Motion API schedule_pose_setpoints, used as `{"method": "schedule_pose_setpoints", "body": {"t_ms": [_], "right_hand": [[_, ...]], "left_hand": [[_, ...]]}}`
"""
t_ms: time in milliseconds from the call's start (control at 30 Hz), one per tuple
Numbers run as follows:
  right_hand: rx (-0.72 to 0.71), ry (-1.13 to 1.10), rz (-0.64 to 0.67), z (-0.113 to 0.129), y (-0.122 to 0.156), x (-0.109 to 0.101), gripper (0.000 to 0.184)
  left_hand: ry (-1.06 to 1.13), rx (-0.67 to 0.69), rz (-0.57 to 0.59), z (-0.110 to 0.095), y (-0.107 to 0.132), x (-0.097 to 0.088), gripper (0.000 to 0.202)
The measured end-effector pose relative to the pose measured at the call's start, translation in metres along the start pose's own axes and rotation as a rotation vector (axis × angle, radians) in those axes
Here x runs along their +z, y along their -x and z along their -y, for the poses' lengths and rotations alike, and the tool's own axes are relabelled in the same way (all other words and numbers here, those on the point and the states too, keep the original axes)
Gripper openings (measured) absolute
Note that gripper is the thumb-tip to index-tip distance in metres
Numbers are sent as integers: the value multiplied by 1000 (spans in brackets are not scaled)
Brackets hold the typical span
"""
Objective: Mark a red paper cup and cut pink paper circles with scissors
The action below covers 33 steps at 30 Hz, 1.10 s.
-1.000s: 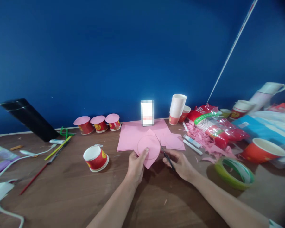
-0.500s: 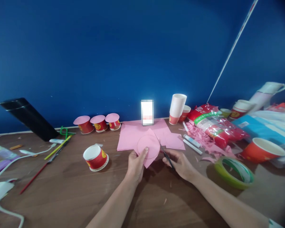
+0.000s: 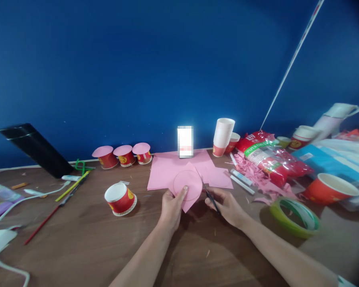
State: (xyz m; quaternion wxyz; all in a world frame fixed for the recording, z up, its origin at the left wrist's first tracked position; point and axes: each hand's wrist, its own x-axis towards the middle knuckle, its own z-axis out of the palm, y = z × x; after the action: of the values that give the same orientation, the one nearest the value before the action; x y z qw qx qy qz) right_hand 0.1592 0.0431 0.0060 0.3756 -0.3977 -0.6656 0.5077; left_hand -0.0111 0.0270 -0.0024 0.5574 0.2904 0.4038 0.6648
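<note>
left hand (image 3: 171, 208) tight on circle-marked pink paper (image 3: 186, 180), right hand (image 3: 227, 207) tight around black scissors (image 3: 212, 201)

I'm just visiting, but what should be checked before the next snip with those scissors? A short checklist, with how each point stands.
1. Pink paper held: ok, in the left hand, thumb on top.
2. Scissors held: ok, in the right hand.
3. Drawn circle visible: ok, though the thumb covers a bit of its outline.
4. Thumb away from the blades: ok, they are apart.
5. Left fingers beneath the paper away from the blades: cannot tell, the paper hides them.
6. Blades exactly on the outline: cannot tell, too small.
</note>
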Motion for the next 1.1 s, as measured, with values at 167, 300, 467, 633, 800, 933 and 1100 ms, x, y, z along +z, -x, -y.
{"method": "schedule_pose_setpoints", "body": {"t_ms": [167, 300, 467, 633, 800, 933, 1100], "right_hand": [[-10, -6, 6, -4, 0, 0, 44], [-17, -2, 9, -4, 0, -1, 44], [-15, 30, 5, -4, 0, -1, 44], [-13, 22, 7, -2, 0, -1, 44], [4, 13, -14, 2, -1, 0, 42], [7, 3, -15, 1, 0, 1, 43], [1, 14, -9, -2, 0, 0, 43]], "left_hand": [[-34, -2, 2, -1, 1, 1, 40], [-44, -8, -10, -1, 1, 1, 38], [-4, -29, -37, -2, 1, 3, 44], [-4, -39, -34, -3, 1, 3, 41], [-5, -29, -34, -3, 1, 3, 41], [9, -33, -37, -3, 1, 3, 45], [8, -39, -50, -3, 0, 3, 41]]}}
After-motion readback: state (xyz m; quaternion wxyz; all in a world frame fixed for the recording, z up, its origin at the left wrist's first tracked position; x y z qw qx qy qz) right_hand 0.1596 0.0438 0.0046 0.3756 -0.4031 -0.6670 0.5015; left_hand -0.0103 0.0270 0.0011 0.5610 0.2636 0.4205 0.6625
